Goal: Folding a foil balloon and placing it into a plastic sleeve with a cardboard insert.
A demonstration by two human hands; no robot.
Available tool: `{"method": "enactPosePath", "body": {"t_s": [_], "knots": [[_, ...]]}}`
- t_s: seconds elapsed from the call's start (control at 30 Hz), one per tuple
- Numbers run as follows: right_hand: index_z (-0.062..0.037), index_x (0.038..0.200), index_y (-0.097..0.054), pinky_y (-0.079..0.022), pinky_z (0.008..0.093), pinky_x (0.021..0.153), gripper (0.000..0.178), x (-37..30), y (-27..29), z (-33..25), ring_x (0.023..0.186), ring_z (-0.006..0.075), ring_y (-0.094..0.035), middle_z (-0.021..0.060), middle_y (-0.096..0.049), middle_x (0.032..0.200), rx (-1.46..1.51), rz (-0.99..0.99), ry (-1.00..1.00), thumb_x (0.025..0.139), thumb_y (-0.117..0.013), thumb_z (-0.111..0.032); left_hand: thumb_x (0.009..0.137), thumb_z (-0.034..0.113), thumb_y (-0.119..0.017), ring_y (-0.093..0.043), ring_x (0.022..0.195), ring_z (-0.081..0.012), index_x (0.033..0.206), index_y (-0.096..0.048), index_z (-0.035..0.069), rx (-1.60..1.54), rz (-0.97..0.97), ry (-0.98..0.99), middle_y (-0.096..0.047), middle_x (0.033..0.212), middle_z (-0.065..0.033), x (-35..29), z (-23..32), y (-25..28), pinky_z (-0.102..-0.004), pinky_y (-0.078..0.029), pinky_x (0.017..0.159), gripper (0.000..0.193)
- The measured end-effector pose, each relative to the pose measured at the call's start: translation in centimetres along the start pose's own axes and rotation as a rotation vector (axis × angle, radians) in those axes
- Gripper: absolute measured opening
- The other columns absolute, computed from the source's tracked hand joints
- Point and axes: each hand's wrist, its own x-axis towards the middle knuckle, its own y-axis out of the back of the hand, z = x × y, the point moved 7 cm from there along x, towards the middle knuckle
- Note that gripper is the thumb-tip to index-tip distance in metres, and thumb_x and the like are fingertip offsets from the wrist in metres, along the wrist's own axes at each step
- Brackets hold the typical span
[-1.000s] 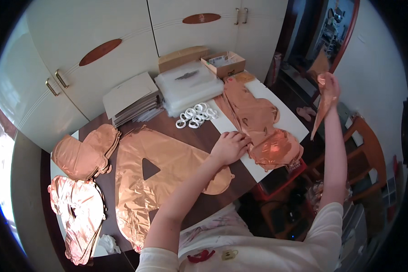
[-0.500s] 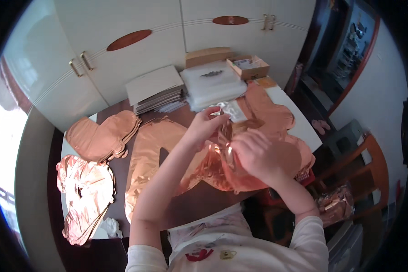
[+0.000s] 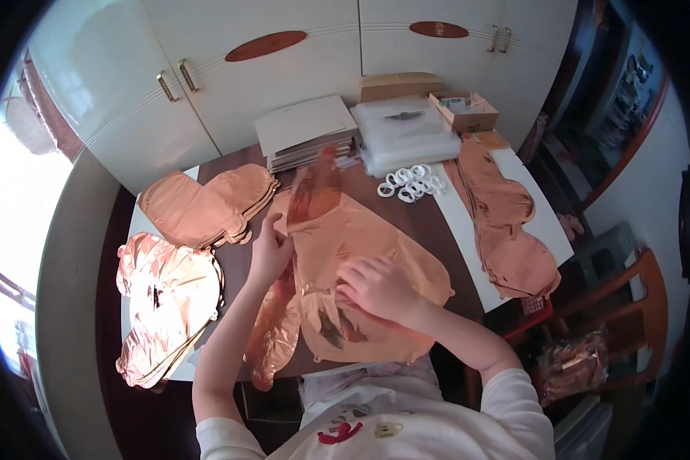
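A large flat rose-gold foil balloon (image 3: 410, 264) lies partly folded on the dark table in front of me. My right hand (image 3: 379, 287) rests on its middle, fingers loosely bent and palm down, holding nothing. At the balloon's left edge is my left hand (image 3: 271, 249), its thumb and forefinger apart beside the foil. A darker, shiny fold (image 3: 314, 195) rises at the top of the balloon and looks blurred. Below my left hand a narrow crumpled foil strip (image 3: 272, 333) hangs toward the near table edge.
On the left lie stacks of heart-shaped foil balloons (image 3: 207, 203) and shiny ones (image 3: 169, 303); more foil balloons (image 3: 506, 230) lie on the right. Behind are white ribbon rolls (image 3: 414, 182), cardboard sheets (image 3: 303, 126), clear plastic bags (image 3: 406, 138) and a small box (image 3: 464, 111).
My hands have come apart and lowered from the raised, bunched foil onto the balloon on the table. The white rolls are now uncovered. The view has shifted.
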Motion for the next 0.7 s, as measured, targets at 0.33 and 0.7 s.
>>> {"method": "enactPosePath", "body": {"t_s": [0.33, 0.7], "knots": [[-0.0058, 0.126, -0.049, -0.031, 0.043, 0.106, 0.052, -3.5, -2.1, 6.0, 0.128, 0.0293, -0.04, 0.0131, -0.046, 0.135, 0.039, -0.287, -0.101, 0.084, -0.061, -0.034, 0.078, 0.027, -0.059, -0.06, 0.096, -0.034, 0.126, -0.048, 0.01, 0.543, -0.124, -0.217, -0.06, 0.106, -0.0187, -2.1, 2.2, -0.6, -0.0439, -0.049, 0.077, 0.053], [-0.0009, 0.143, -0.025, -0.02, 0.0448, 0.113, 0.077, -6.6, 0.1, 9.4, 0.136, 0.0285, -0.031, 0.0178, -0.035, 0.144, -0.083, -0.446, -0.174, 0.088, -0.054, -0.046, 0.082, 0.058, -0.053, -0.032, 0.132, -0.04, 0.139, -0.04, 0.017, 0.664, -0.322, -0.589, -0.038, 0.141, -0.0174, -3.9, 3.1, -3.7, -0.0558, -0.024, 0.105, 0.072]]}}
